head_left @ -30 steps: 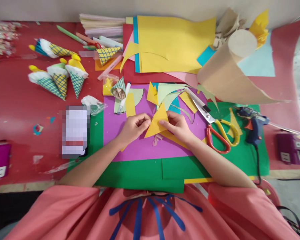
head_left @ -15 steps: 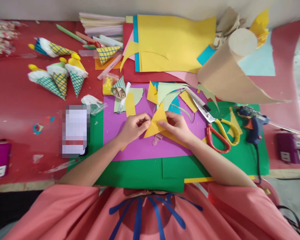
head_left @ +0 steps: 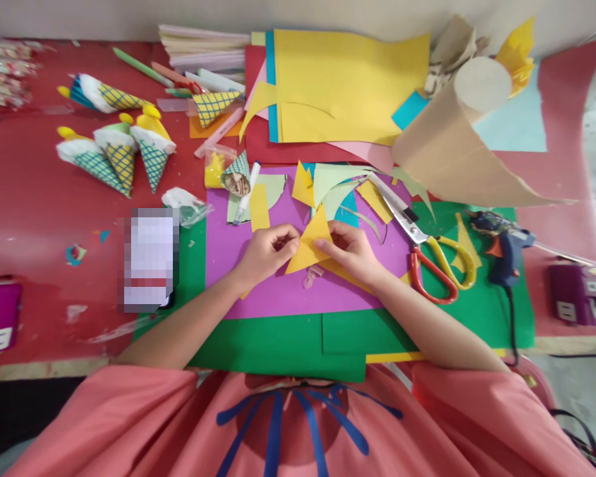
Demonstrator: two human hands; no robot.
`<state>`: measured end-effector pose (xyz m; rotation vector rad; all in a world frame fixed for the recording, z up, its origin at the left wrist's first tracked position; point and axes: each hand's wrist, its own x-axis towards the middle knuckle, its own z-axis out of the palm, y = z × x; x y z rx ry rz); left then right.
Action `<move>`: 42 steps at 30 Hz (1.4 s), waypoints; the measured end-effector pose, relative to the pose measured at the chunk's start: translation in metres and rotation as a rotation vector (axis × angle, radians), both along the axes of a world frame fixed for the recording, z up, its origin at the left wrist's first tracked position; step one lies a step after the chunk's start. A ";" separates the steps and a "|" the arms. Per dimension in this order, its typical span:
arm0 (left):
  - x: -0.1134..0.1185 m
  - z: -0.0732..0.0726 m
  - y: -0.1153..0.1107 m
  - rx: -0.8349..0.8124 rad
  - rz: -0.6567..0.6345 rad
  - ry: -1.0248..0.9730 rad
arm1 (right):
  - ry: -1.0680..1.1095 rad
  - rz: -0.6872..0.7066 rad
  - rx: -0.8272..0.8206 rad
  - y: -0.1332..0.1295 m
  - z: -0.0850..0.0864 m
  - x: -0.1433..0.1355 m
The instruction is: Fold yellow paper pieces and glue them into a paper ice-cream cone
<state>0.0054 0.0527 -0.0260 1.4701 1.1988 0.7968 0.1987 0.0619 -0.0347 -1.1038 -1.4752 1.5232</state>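
A yellow triangular piece of paper is held between my two hands above the purple sheet. My left hand pinches its left edge with thumb and forefinger. From the other side my right hand grips it, thumb on top and the other fingers behind. Another strip of yellow paper shows below the right hand. Just beyond the hands lie a jagged yellow scrap, pale green offcuts and a white marker. Large scissors with red and yellow handles rest to the right.
A blue glue gun with its cord lies at the right, near a big brown paper cone. Yellow sheets are stacked at the back. Several small paper cones and a blurred-out phone are at the left.
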 end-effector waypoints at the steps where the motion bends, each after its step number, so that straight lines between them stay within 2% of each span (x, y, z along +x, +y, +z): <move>1: 0.000 0.000 0.000 0.008 -0.001 -0.001 | 0.001 -0.001 0.005 0.000 0.000 0.000; 13: 0.001 0.002 0.000 0.057 -0.082 0.117 | 0.021 -0.006 0.027 0.002 0.000 0.001; 24: 0.003 0.004 0.000 0.009 -0.084 0.084 | 0.023 -0.079 0.005 0.002 0.001 -0.001; 27: 0.002 0.002 0.000 -0.032 -0.042 0.021 | 0.122 -0.057 0.003 0.003 0.007 0.000; 30: 0.002 0.002 0.001 -0.075 0.052 -0.054 | 0.207 0.014 -0.049 0.003 0.009 0.001; 35: 0.002 0.004 0.002 -0.103 0.140 -0.131 | 0.166 0.038 -0.050 0.000 0.003 0.000; 39: 0.002 0.002 0.002 -0.142 0.056 -0.167 | 0.072 0.030 0.007 -0.001 -0.002 -0.003; 42: 0.003 0.000 0.001 -0.171 -0.037 -0.171 | 0.087 0.015 0.015 -0.002 -0.003 -0.004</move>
